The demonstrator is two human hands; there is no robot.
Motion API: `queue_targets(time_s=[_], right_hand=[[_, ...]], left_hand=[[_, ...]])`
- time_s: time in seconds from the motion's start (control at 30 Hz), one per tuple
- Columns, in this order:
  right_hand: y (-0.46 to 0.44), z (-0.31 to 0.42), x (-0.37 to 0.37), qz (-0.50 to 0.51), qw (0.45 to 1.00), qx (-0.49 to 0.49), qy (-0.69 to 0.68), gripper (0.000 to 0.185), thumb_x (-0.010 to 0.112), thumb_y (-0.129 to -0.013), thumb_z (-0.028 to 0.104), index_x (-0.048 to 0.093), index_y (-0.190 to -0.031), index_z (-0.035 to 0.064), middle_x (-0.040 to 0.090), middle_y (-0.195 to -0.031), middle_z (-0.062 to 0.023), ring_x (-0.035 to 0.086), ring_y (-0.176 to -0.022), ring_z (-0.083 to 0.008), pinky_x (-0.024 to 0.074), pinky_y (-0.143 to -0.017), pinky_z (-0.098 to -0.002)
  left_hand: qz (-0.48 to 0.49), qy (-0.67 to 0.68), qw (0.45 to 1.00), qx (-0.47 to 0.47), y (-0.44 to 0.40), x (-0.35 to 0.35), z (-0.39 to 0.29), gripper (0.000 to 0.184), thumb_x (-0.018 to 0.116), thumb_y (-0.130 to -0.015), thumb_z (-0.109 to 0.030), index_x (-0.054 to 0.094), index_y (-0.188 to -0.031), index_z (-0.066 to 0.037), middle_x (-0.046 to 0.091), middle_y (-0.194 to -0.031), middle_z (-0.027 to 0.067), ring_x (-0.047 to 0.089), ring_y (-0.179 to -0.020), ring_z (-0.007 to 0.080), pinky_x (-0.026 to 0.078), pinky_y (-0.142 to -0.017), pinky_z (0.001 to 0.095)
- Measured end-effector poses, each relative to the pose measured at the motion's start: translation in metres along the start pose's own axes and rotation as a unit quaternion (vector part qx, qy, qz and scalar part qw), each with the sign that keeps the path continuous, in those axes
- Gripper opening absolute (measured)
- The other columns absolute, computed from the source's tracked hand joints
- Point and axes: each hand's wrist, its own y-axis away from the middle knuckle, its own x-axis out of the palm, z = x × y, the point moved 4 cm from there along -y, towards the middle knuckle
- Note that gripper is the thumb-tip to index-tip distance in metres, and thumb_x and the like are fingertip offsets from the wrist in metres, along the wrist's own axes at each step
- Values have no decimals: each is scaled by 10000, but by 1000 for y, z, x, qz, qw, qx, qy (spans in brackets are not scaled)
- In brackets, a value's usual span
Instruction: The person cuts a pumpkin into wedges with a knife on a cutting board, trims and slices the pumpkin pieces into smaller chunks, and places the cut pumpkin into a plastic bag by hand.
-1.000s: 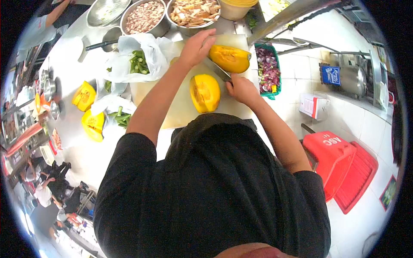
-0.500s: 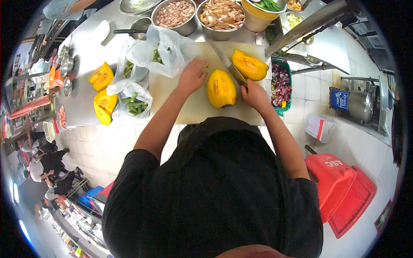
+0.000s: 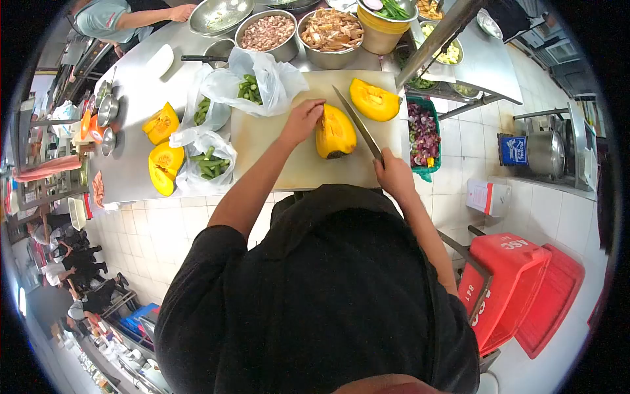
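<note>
My right hand [image 3: 395, 176] is wrapped round the handle of a long kitchen knife [image 3: 358, 123]. Its blade slants up and left over the cutting board [image 3: 289, 172], between two pumpkin pieces. The nearer pumpkin piece [image 3: 336, 134] lies in front of me, orange with a dark end towards me. At its upper left edge, my left hand [image 3: 303, 123] holds it with bent fingers; the fingertips are partly hidden. Beyond the blade, on the right of the board, rests the other pumpkin piece [image 3: 374, 100], showing its seedy hollow.
Two more pumpkin pieces [image 3: 165, 169] lie left, beside plastic bags [image 3: 226, 172] of green pods. Bowls of chopped food [image 3: 268, 33] line the back, where a co-worker's arm [image 3: 147, 17] reaches in. A metal post [image 3: 436, 49] and green crate [image 3: 423, 134] stand right.
My left hand has moved from the board onto the nearer pumpkin piece. My right hand and the knife have shifted slightly towards me, and the nearer piece has turned a little.
</note>
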Motion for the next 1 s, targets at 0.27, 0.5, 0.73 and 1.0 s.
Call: queue_targets(time_s=[0.27,0.5,0.73,1.0], right_hand=[[69,3,0,37,998,18,-52,246,633,-957,273,533,-1022,58,681,-840,-276,661,-825,-488,503,-715,-589],[59,24,13,86,994,-22,-58,260,640,-951,261,540,-1018,31,671,-830,-293,651,-839,-498,500,-736,-586],[26,73,36,134,982,-117,-61,283,637,-951,274,536,-1020,18,659,-805,-294,640,-815,-509,496,-749,-581],[29,86,33,36,984,21,-172,308,652,-951,279,569,-987,-16,667,-844,-309,650,-843,-508,498,-749,-557]], left_hand=[[-82,122,989,2,37,21,0,606,687,-964,-258,457,-1443,33,651,-1178,141,645,-1013,188,530,-900,328],[-153,67,985,-36,63,-2,17,649,714,-943,-276,451,-1463,8,663,-1075,126,650,-930,180,531,-858,321],[-233,75,966,-77,111,-72,31,665,708,-952,-302,442,-1479,5,666,-1026,111,629,-908,160,517,-827,303],[-306,64,950,9,114,-130,23,670,700,-960,-279,415,-1483,27,597,-1238,159,593,-1010,184,509,-891,327]])
